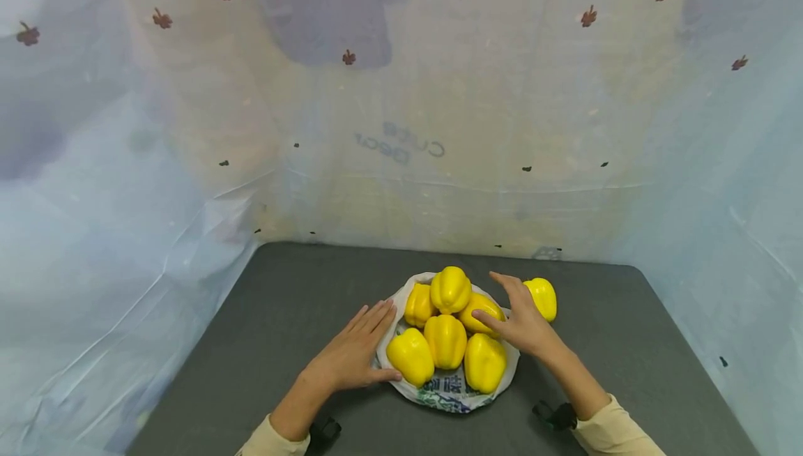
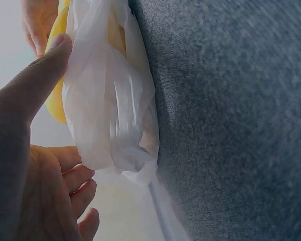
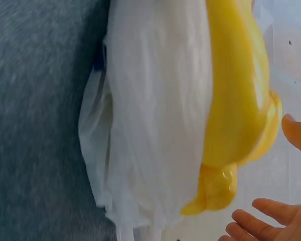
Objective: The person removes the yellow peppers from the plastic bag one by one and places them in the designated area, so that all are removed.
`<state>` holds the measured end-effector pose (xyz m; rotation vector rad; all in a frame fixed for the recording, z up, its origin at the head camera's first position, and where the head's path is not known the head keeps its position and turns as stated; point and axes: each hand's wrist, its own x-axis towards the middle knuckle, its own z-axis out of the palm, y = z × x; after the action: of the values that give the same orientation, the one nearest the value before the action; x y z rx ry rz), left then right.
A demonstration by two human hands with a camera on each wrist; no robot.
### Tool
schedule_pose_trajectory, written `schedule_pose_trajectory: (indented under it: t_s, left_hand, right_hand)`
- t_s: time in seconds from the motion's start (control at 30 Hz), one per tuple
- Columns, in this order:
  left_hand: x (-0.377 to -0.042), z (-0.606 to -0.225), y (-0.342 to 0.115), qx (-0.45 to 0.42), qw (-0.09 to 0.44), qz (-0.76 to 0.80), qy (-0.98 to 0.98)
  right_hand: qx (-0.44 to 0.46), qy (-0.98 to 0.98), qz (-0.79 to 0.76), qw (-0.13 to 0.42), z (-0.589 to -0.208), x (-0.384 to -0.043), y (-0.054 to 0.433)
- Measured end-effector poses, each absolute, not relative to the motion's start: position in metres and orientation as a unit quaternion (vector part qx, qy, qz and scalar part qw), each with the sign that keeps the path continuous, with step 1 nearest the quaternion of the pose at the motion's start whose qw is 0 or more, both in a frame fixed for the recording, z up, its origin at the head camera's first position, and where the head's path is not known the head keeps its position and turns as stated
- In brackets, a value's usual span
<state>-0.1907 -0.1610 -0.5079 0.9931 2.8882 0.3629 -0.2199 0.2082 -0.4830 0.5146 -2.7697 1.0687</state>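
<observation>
Several yellow bell peppers (image 1: pixel 445 341) sit in a heap in a white plastic bag (image 1: pixel 511 372), whose rim is spread wide around them. My left hand (image 1: pixel 357 351) lies along the bag's left side with fingers extended. In the left wrist view its thumb and fingertips are against or close to the white plastic (image 2: pixel 100 100). My right hand (image 1: pixel 525 320) is at the heap's right side, fingers and thumb spread apart, holding nothing. The right wrist view shows a gap between that hand (image 3: pixel 286 226) and the peppers (image 3: pixel 236 100). Another yellow bell pepper (image 1: pixel 544 299) lies outside the bag, partly behind the right hand.
The bag stands on a dark grey table (image 1: pixel 301 289). Pale printed sheeting (image 1: pixel 401 107) hangs behind the table and along both sides. A black wrist device (image 1: pixel 555 414) is at the right wrist, another (image 1: pixel 325 432) at the left.
</observation>
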Motion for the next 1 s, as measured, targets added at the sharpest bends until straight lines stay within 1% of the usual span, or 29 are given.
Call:
schedule_pose_trajectory:
  t_s: [0.3, 0.67, 1.0]
  left_hand:
    - [-0.19, -0.507, -0.162, 0.327, 0.026, 0.126, 0.936]
    - [-0.19, -0.508, -0.163, 0.332, 0.018, 0.14, 0.933]
    - [-0.191, -0.515, -0.165, 0.346, 0.0, 0.159, 0.925]
  right_hand:
    - [0.173, -0.915, 0.363, 0.042, -0.487, -0.227, 0.193]
    - [0.15, -0.914, 0.376, -0.009, -0.494, -0.239, 0.178]
    - [0.143, -0.916, 0.375, -0.019, -0.495, -0.245, 0.173]
